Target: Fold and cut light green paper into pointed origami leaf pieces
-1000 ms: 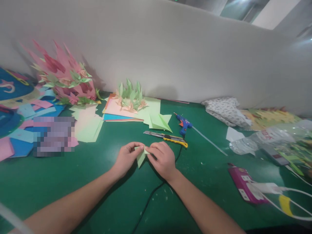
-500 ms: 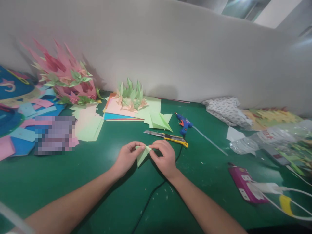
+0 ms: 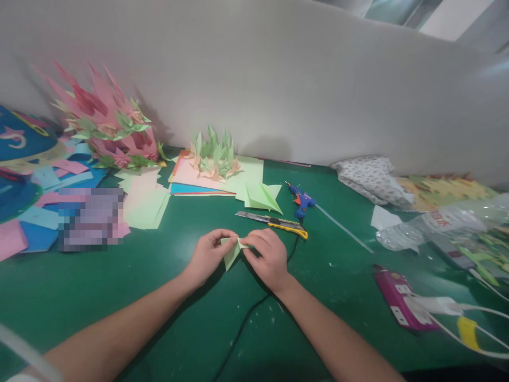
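Between my two hands is a small piece of light green paper [image 3: 231, 257], folded to a pointed shape with its tip downward. My left hand [image 3: 210, 255] pinches its upper left side between thumb and fingers. On the upper right corner, my right hand [image 3: 267, 258] is closed, thumb and forefinger gripping the paper. Just beyond my hands lies a yellow utility knife [image 3: 274, 222] with its blade out to the left. A blue glue gun [image 3: 301, 201] with a clear glue stick rests behind it. Folded green paper pieces [image 3: 260, 197] lie left of the glue gun.
A green and peach paper crown [image 3: 214, 156] stands on stacked coloured sheets [image 3: 199, 189]. At the left are a tall pink paper crown [image 3: 107, 122] and loose green sheets [image 3: 149, 209]. A purple power strip [image 3: 403, 302], white cables and a plastic bottle [image 3: 433, 225] occupy the right.
The paper's right corner has been bent in slightly under my right fingers. Both hands keep their hold and stay nearly in place. The view has shifted a little.
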Demonstrator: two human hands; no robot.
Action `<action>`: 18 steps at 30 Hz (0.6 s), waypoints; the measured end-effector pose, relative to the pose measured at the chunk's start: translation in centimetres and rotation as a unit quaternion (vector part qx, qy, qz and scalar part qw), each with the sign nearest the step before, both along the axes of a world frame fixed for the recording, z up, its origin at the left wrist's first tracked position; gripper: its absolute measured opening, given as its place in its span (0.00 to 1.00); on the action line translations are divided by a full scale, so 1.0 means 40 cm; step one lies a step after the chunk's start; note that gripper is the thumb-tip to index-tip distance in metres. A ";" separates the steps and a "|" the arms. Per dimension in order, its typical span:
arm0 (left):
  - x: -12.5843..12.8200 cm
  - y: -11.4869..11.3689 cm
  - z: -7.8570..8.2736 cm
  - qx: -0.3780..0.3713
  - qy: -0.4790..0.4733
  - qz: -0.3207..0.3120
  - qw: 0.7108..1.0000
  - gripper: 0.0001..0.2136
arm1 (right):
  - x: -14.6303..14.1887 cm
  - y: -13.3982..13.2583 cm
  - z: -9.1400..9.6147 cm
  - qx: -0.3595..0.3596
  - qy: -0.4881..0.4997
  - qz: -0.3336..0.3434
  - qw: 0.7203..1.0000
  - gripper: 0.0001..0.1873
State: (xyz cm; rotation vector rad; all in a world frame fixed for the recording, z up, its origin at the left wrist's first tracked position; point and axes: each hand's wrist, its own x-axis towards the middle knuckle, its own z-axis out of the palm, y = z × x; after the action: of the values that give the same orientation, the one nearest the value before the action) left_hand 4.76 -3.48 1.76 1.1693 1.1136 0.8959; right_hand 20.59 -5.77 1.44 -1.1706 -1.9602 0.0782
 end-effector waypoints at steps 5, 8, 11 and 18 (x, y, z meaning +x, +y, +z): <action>0.000 -0.001 -0.007 0.001 0.008 0.003 1.000 0.14 | 0.000 -0.001 -0.003 -0.007 0.000 -0.004 1.000 0.06; 0.000 0.001 -0.015 -0.014 -0.001 0.008 1.000 0.15 | 0.001 0.000 -0.004 -0.009 -0.017 -0.002 1.000 0.06; -0.001 0.002 -0.018 -0.023 0.001 0.014 1.000 0.15 | 0.002 0.001 -0.005 -0.010 -0.037 -0.002 0.999 0.07; 0.000 0.002 -0.004 -0.042 0.004 0.012 0.999 0.16 | 0.005 0.006 -0.006 -0.009 -0.077 0.000 0.997 0.09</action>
State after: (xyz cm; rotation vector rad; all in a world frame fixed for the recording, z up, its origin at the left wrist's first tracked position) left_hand 4.77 -3.40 1.60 1.0942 1.1624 0.8558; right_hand 20.78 -5.53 1.20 -1.2205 -2.0972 0.0055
